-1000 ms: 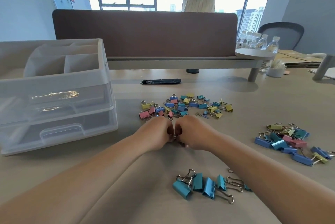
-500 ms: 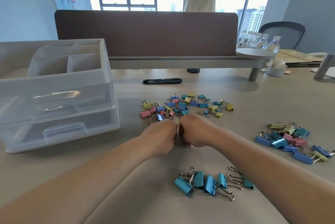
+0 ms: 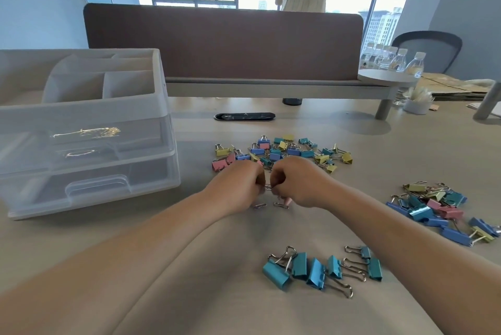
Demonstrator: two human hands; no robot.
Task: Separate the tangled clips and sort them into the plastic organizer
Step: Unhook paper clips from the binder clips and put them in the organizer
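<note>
My left hand [image 3: 238, 185] and my right hand [image 3: 295, 183] meet knuckle to knuckle at the table's middle, fingers curled, pinching tangled small clips [image 3: 269, 188] between them; wire handles and a pink bit show under the hands. A pile of small mixed-colour clips [image 3: 284, 151] lies just beyond my hands. A row of teal and blue clips [image 3: 311, 271] lies near me. Larger mixed clips [image 3: 439, 210] sit at the right. The translucent plastic organizer [image 3: 81, 145] with open top compartments and drawers stands at the left.
A brown desk divider [image 3: 222, 42] runs across the back. A black cable grommet [image 3: 244, 116] sits beyond the clips. Water bottles [image 3: 393, 61] on a round shelf, a white cup and cardboard stand at the far right. A person stands behind the divider.
My hands have parted slightly, showing wire handles between and below them. The view has shifted a little; the piles stay put.
</note>
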